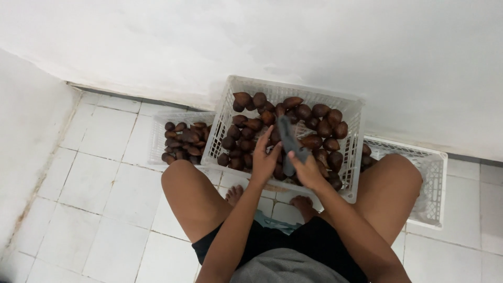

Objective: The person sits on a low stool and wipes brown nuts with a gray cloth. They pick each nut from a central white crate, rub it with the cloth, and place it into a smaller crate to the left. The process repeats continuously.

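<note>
I sit over a large white slatted crate (351,112) full of dark brown scaly fruits (314,126). My right hand (308,170) grips a dark grey tool (290,141), its long end pointing up over the fruit. My left hand (264,157) is beside it with fingers spread, touching the tool's lower part; whether a fruit lies under the palm is hidden. Both hands hover above the crate's near side.
A smaller white crate (157,133) with several of the same fruits stands at the left. Another white crate (435,178) sits at the right behind my knee. My bare knees and feet frame the big crate on the white tiled floor, with a white wall just behind.
</note>
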